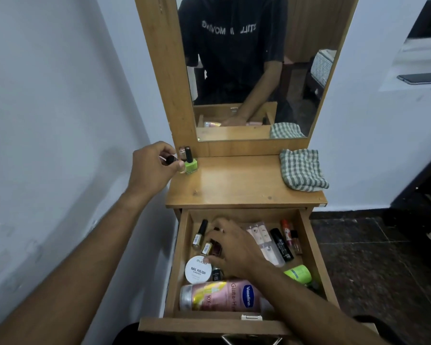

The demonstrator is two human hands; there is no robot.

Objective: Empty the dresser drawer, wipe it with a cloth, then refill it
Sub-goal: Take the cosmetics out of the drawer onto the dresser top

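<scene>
the emptying step is underway, with the drawer (182, 260) pulled out and most of its contents lying inside it. to the far left of the drawer, up at the back left corner of the tabletop (237, 185), the left hand (151, 171) is pinching a small dark-capped bottle (171, 160) in its fingers, setting it just beside a green nail polish bottle (190, 161) standing upright there. inside the drawer, the right hand (234, 247) is reaching down with fingers curling around a dark nail polish bottle (216, 246); whether the grip is fully closing i cannot tell. beside it are lying a gold nail polish bottle (200, 234), a white nail polish remover tub (198, 269) and, at the drawer's front, a pink vaseline lotion bottle (219, 295). toward the drawer's right side are lying sachets (260, 235), a black tube (281, 245) and a green-capped container (298, 273). the next move probably calls for lifting the bottle clear and standing it up on the tabletop. above the drawer's right side, a checked cloth (301, 169) is resting folded on the wooden tabletop, waiting for wiping. behind stands a mirror (254, 70), with white walls on both sides and a dark tiled floor (358, 257) to the drawer's right.
</scene>
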